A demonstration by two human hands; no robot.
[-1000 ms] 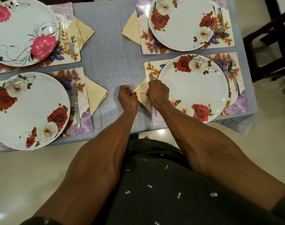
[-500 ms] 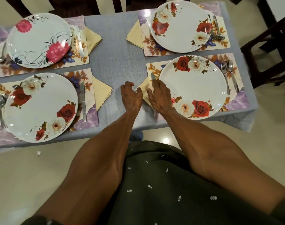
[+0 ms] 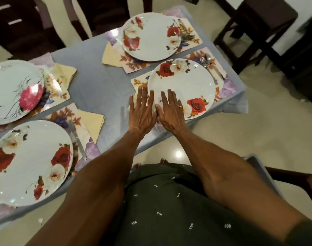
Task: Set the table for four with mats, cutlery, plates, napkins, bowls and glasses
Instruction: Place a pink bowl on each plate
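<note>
Both hands have let go: left hand (image 3: pixel 141 110) and right hand (image 3: pixel 171 112) now lie flat w/ fingers straight and spread, side by side at the near-right place setting, where a sec ago they were curled, pinching the yellow napkin's corner. That napkin is almost wholly hidden under the palms now, so I can't tell exactly how it sits; only a pale sliver shows by the left hand's little finger. Looks to me like a final smoothing pat, or the start of pulling away. Right fingertips reach over the rim of the rose plate (image 3: pixel 182 86), which sits on its floral mat (image 3: pixel 224 84), fork & spoon (image 3: pixel 209 64) to its far side.

Other 3 settings each have mat, plate, napkin: far-right plate (image 3: pixel 151 36), pink-flower plate (image 3: pixel 13 89), near-left plate (image 3: pixel 27 162) w/ a knife (image 3: pixel 79 141) and folded napkin (image 3: pixel 93 121) beside it.

Means napkins are prob. done for all four. No bowls or glasses anywhere on the tabletop (image 3: pixel 96 71) yet, so those remain
</note>
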